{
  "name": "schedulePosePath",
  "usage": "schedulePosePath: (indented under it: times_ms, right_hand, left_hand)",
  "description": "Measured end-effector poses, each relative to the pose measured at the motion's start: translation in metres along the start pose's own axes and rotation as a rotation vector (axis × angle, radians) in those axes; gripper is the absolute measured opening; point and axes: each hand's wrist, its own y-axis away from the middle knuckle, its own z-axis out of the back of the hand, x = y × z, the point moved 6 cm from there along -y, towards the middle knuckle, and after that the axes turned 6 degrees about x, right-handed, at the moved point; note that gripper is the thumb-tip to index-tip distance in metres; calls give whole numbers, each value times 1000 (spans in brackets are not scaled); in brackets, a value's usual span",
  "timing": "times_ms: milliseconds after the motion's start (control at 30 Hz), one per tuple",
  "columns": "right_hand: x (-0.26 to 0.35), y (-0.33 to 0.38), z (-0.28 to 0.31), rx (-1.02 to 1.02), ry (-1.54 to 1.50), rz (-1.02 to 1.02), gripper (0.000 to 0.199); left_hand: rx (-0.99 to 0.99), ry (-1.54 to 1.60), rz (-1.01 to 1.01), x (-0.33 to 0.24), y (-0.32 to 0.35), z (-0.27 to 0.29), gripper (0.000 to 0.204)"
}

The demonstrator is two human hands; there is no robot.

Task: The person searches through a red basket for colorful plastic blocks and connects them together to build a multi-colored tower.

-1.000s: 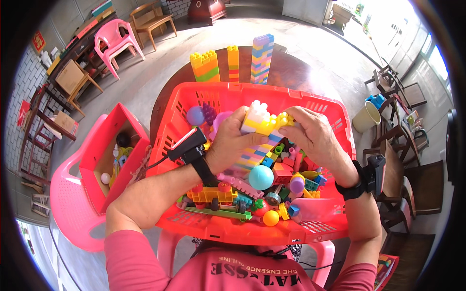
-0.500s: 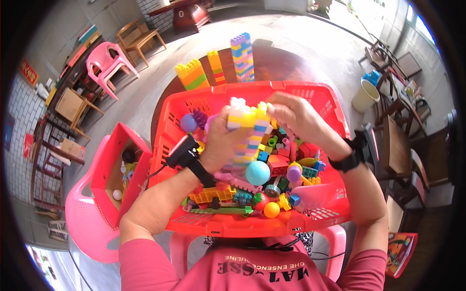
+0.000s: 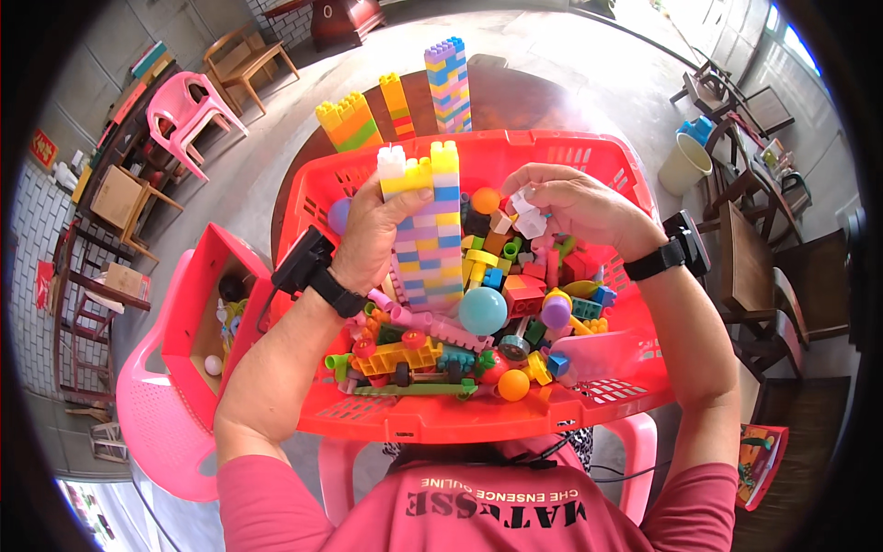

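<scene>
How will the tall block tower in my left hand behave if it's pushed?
The block tower should feel fairly stiff, since its rows look tightly stacked. If your left hand let go, it might tip, being much taller than wide. A hard knock could loosen the white block jutting up at its top.

The view comes from the person's head, from the left one of two wide fisheye cameras worn there side by side. It faces downward and somewhat forward: the shirt [image 3: 487,535] is very near at the lower edge, the red basket [image 3: 432,425] is close in the middle, with the left hand [image 3: 370,235] and the right hand [image 3: 593,207] also close, and the bench [image 3: 520,103] lies farther, toward the top. At the border, straight edges look bent.
</scene>
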Motion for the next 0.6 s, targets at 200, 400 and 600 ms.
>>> schedulePosePath:
  times_ms: [200,400,600]
  right_hand:
    - [-2,-4,12,-103,212,37,29]
    - [3,-4,15,-146,336,68,21]
    - [7,-3,8,-147,371,17,21]
  left_hand:
    - [1,-28,10,-2,1,-2,25]
    - [-43,34,-4,-1,0,-1,24]
    - [-38,-36,-103,-5,1,-1,22]
